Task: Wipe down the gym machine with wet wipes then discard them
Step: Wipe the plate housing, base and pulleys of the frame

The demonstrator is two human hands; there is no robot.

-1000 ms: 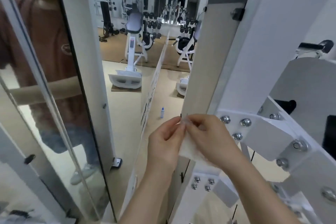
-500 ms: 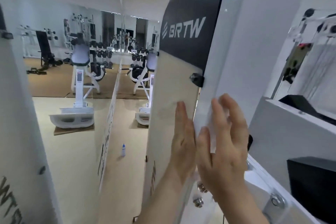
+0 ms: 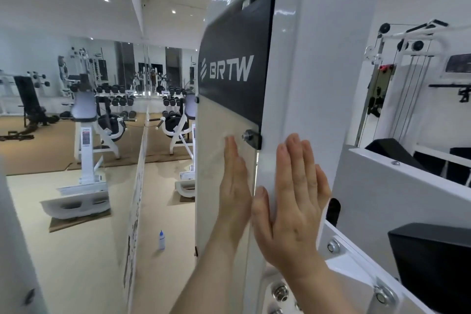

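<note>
Both arms are reaching up and forward. My left hand (image 3: 235,194) is lying flat, fingers straight, together and pointing up, palm pressing on the pale frosted panel (image 3: 216,173) of the tall glossy white gym machine (image 3: 318,71). My right hand (image 3: 293,206) is pressing flat on the column's white side face just around the corner, fingers straight and slightly spread, thumb lying along the corner edge. Neither hand is curling round anything. The two hands are sitting side by side, the column's corner edge running up between them. Left fingertips are reaching level with the black bolt bracket (image 3: 252,139), just left of it, under the black BRTW logo plate (image 3: 234,58). The white wet wipe is not making itself out against the white surface, so I cannot tell whether it is lying under a palm. A small white bottle with blue cap (image 3: 161,239) is standing on the beige floor, well below and left of the hands. Versus a second ago: I was pinching the wipe between both hands in front of the bolted bracket; now the fingers are flattened on the machine. Versus half a second ago: both hands have slid higher, the left fingertips rising from below the bolt bracket to its level.
</note>
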